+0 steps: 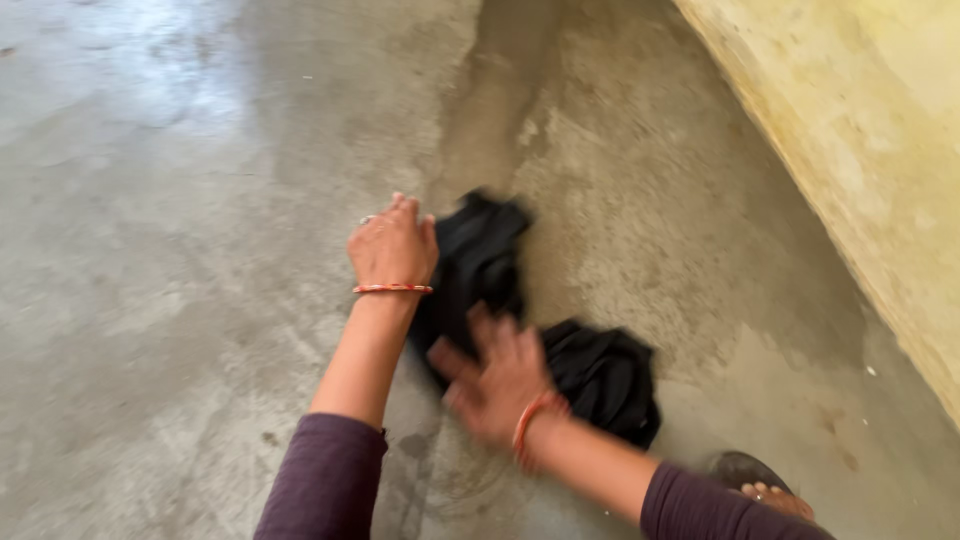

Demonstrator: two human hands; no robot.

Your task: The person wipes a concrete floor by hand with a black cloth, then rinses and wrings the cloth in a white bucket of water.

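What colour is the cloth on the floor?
Black. The cloth shows best in the head view.

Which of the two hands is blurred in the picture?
The right hand, the nearer one, spread open over the black cloth. The left hand shows sharp, curled at the cloth's far end.

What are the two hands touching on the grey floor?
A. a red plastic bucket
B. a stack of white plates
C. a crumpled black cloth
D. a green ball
C: the left hand and the blurred right hand both rest on a crumpled black cloth lying on the damp grey concrete floor.
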